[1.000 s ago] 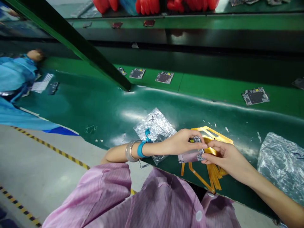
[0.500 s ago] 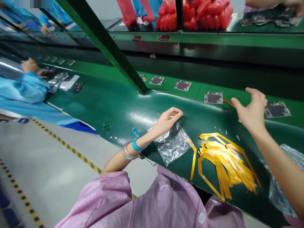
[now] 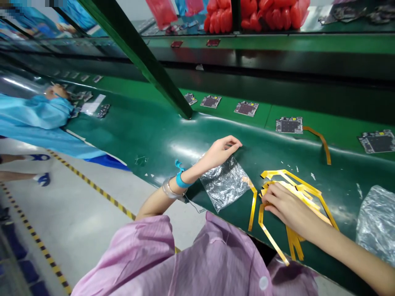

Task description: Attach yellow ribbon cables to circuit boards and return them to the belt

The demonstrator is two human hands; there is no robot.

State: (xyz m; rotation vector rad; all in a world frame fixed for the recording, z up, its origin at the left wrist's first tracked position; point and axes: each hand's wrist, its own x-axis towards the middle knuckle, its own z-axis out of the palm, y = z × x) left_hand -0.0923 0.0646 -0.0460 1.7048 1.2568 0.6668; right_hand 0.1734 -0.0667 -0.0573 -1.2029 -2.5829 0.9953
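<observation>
My right hand [image 3: 282, 205] reaches down on a heap of yellow flat flex cables [image 3: 295, 242], its fingers curled closed on the cable ends at the heap's left side. The fingertips are partly hidden. My left hand [image 3: 224, 149] hovers over a crumpled clear plastic bag [image 3: 224, 185], thumb and fingers pinched together; anything between them is too small to make out. A single flex cable [image 3: 253, 210] lies between bag and heap. On the green strip beyond, one circuit board [image 3: 289, 125] has a flex cable [image 3: 319, 137] trailing from its right side over the strip's near edge.
More circuit boards [image 3: 246, 108] lie in a row along the strip [image 3: 263, 111]. A slanted green post [image 3: 145, 61] stands left of centre. Another clear bag [image 3: 376, 224] lies at right. A co-worker's blue sleeve [image 3: 33, 111] is at left; red bundles [image 3: 257, 16] sit at the back.
My right hand has left the cable beside the board and come down onto the yellow heap. The boards appear farther right in view. My left hand has barely moved.
</observation>
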